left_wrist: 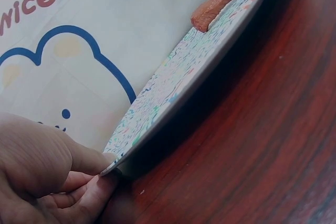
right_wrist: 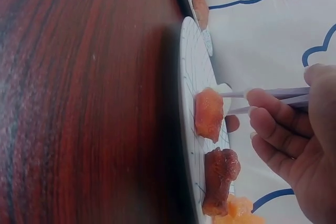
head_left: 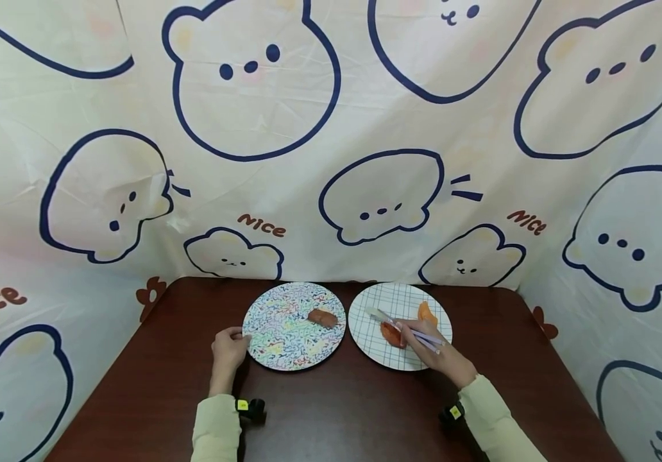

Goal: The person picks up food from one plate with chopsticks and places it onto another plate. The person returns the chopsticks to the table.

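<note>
My left hand [head_left: 229, 350] pinches the left rim of a speckled, multicoloured round plate [head_left: 285, 340], thumb on top and fingers beneath in the left wrist view. A brown sausage-like piece [head_left: 322, 318] lies on that plate's right side. My right hand [head_left: 432, 350] holds a pair of pale purple chopsticks [right_wrist: 286, 93] over a white plate with a grid pattern [head_left: 365, 346]. By the chopstick tips is a small whitish piece [right_wrist: 227, 88], partly hidden; its kind is unclear. Below them lie a glossy orange-red piece [right_wrist: 209, 114], a brown one [right_wrist: 219, 179] and yellow-orange food [right_wrist: 239, 209].
Both plates stand side by side near the back edge of a dark reddish-brown table [head_left: 342, 417]. A pale cloth [head_left: 285, 192] with bear drawings hangs behind and at both sides.
</note>
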Demonstrator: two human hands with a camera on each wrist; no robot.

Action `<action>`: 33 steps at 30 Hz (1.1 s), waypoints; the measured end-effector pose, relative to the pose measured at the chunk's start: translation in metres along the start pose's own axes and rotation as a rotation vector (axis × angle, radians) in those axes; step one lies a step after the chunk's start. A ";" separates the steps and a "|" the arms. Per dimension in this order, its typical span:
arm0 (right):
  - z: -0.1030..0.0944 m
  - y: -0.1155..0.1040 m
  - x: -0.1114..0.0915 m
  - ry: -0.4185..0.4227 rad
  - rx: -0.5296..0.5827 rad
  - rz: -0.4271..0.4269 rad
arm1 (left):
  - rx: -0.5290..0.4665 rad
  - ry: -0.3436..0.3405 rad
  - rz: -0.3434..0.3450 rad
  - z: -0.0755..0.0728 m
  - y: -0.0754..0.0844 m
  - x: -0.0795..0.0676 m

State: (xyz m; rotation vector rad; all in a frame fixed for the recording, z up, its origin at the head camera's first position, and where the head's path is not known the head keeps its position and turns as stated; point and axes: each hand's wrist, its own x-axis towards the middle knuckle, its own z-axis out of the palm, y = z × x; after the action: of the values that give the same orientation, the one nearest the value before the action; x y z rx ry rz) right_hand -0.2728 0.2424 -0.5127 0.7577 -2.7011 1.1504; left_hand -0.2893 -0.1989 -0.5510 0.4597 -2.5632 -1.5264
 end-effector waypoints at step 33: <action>0.015 0.014 0.014 0.079 0.040 0.051 | 0.018 0.010 0.008 -0.002 -0.001 0.001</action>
State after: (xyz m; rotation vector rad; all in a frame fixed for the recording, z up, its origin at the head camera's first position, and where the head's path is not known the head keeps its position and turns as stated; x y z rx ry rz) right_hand -0.2898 0.2345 -0.5281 0.6381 -2.6542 1.2227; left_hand -0.2895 -0.2010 -0.5507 0.4566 -2.5708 -1.4956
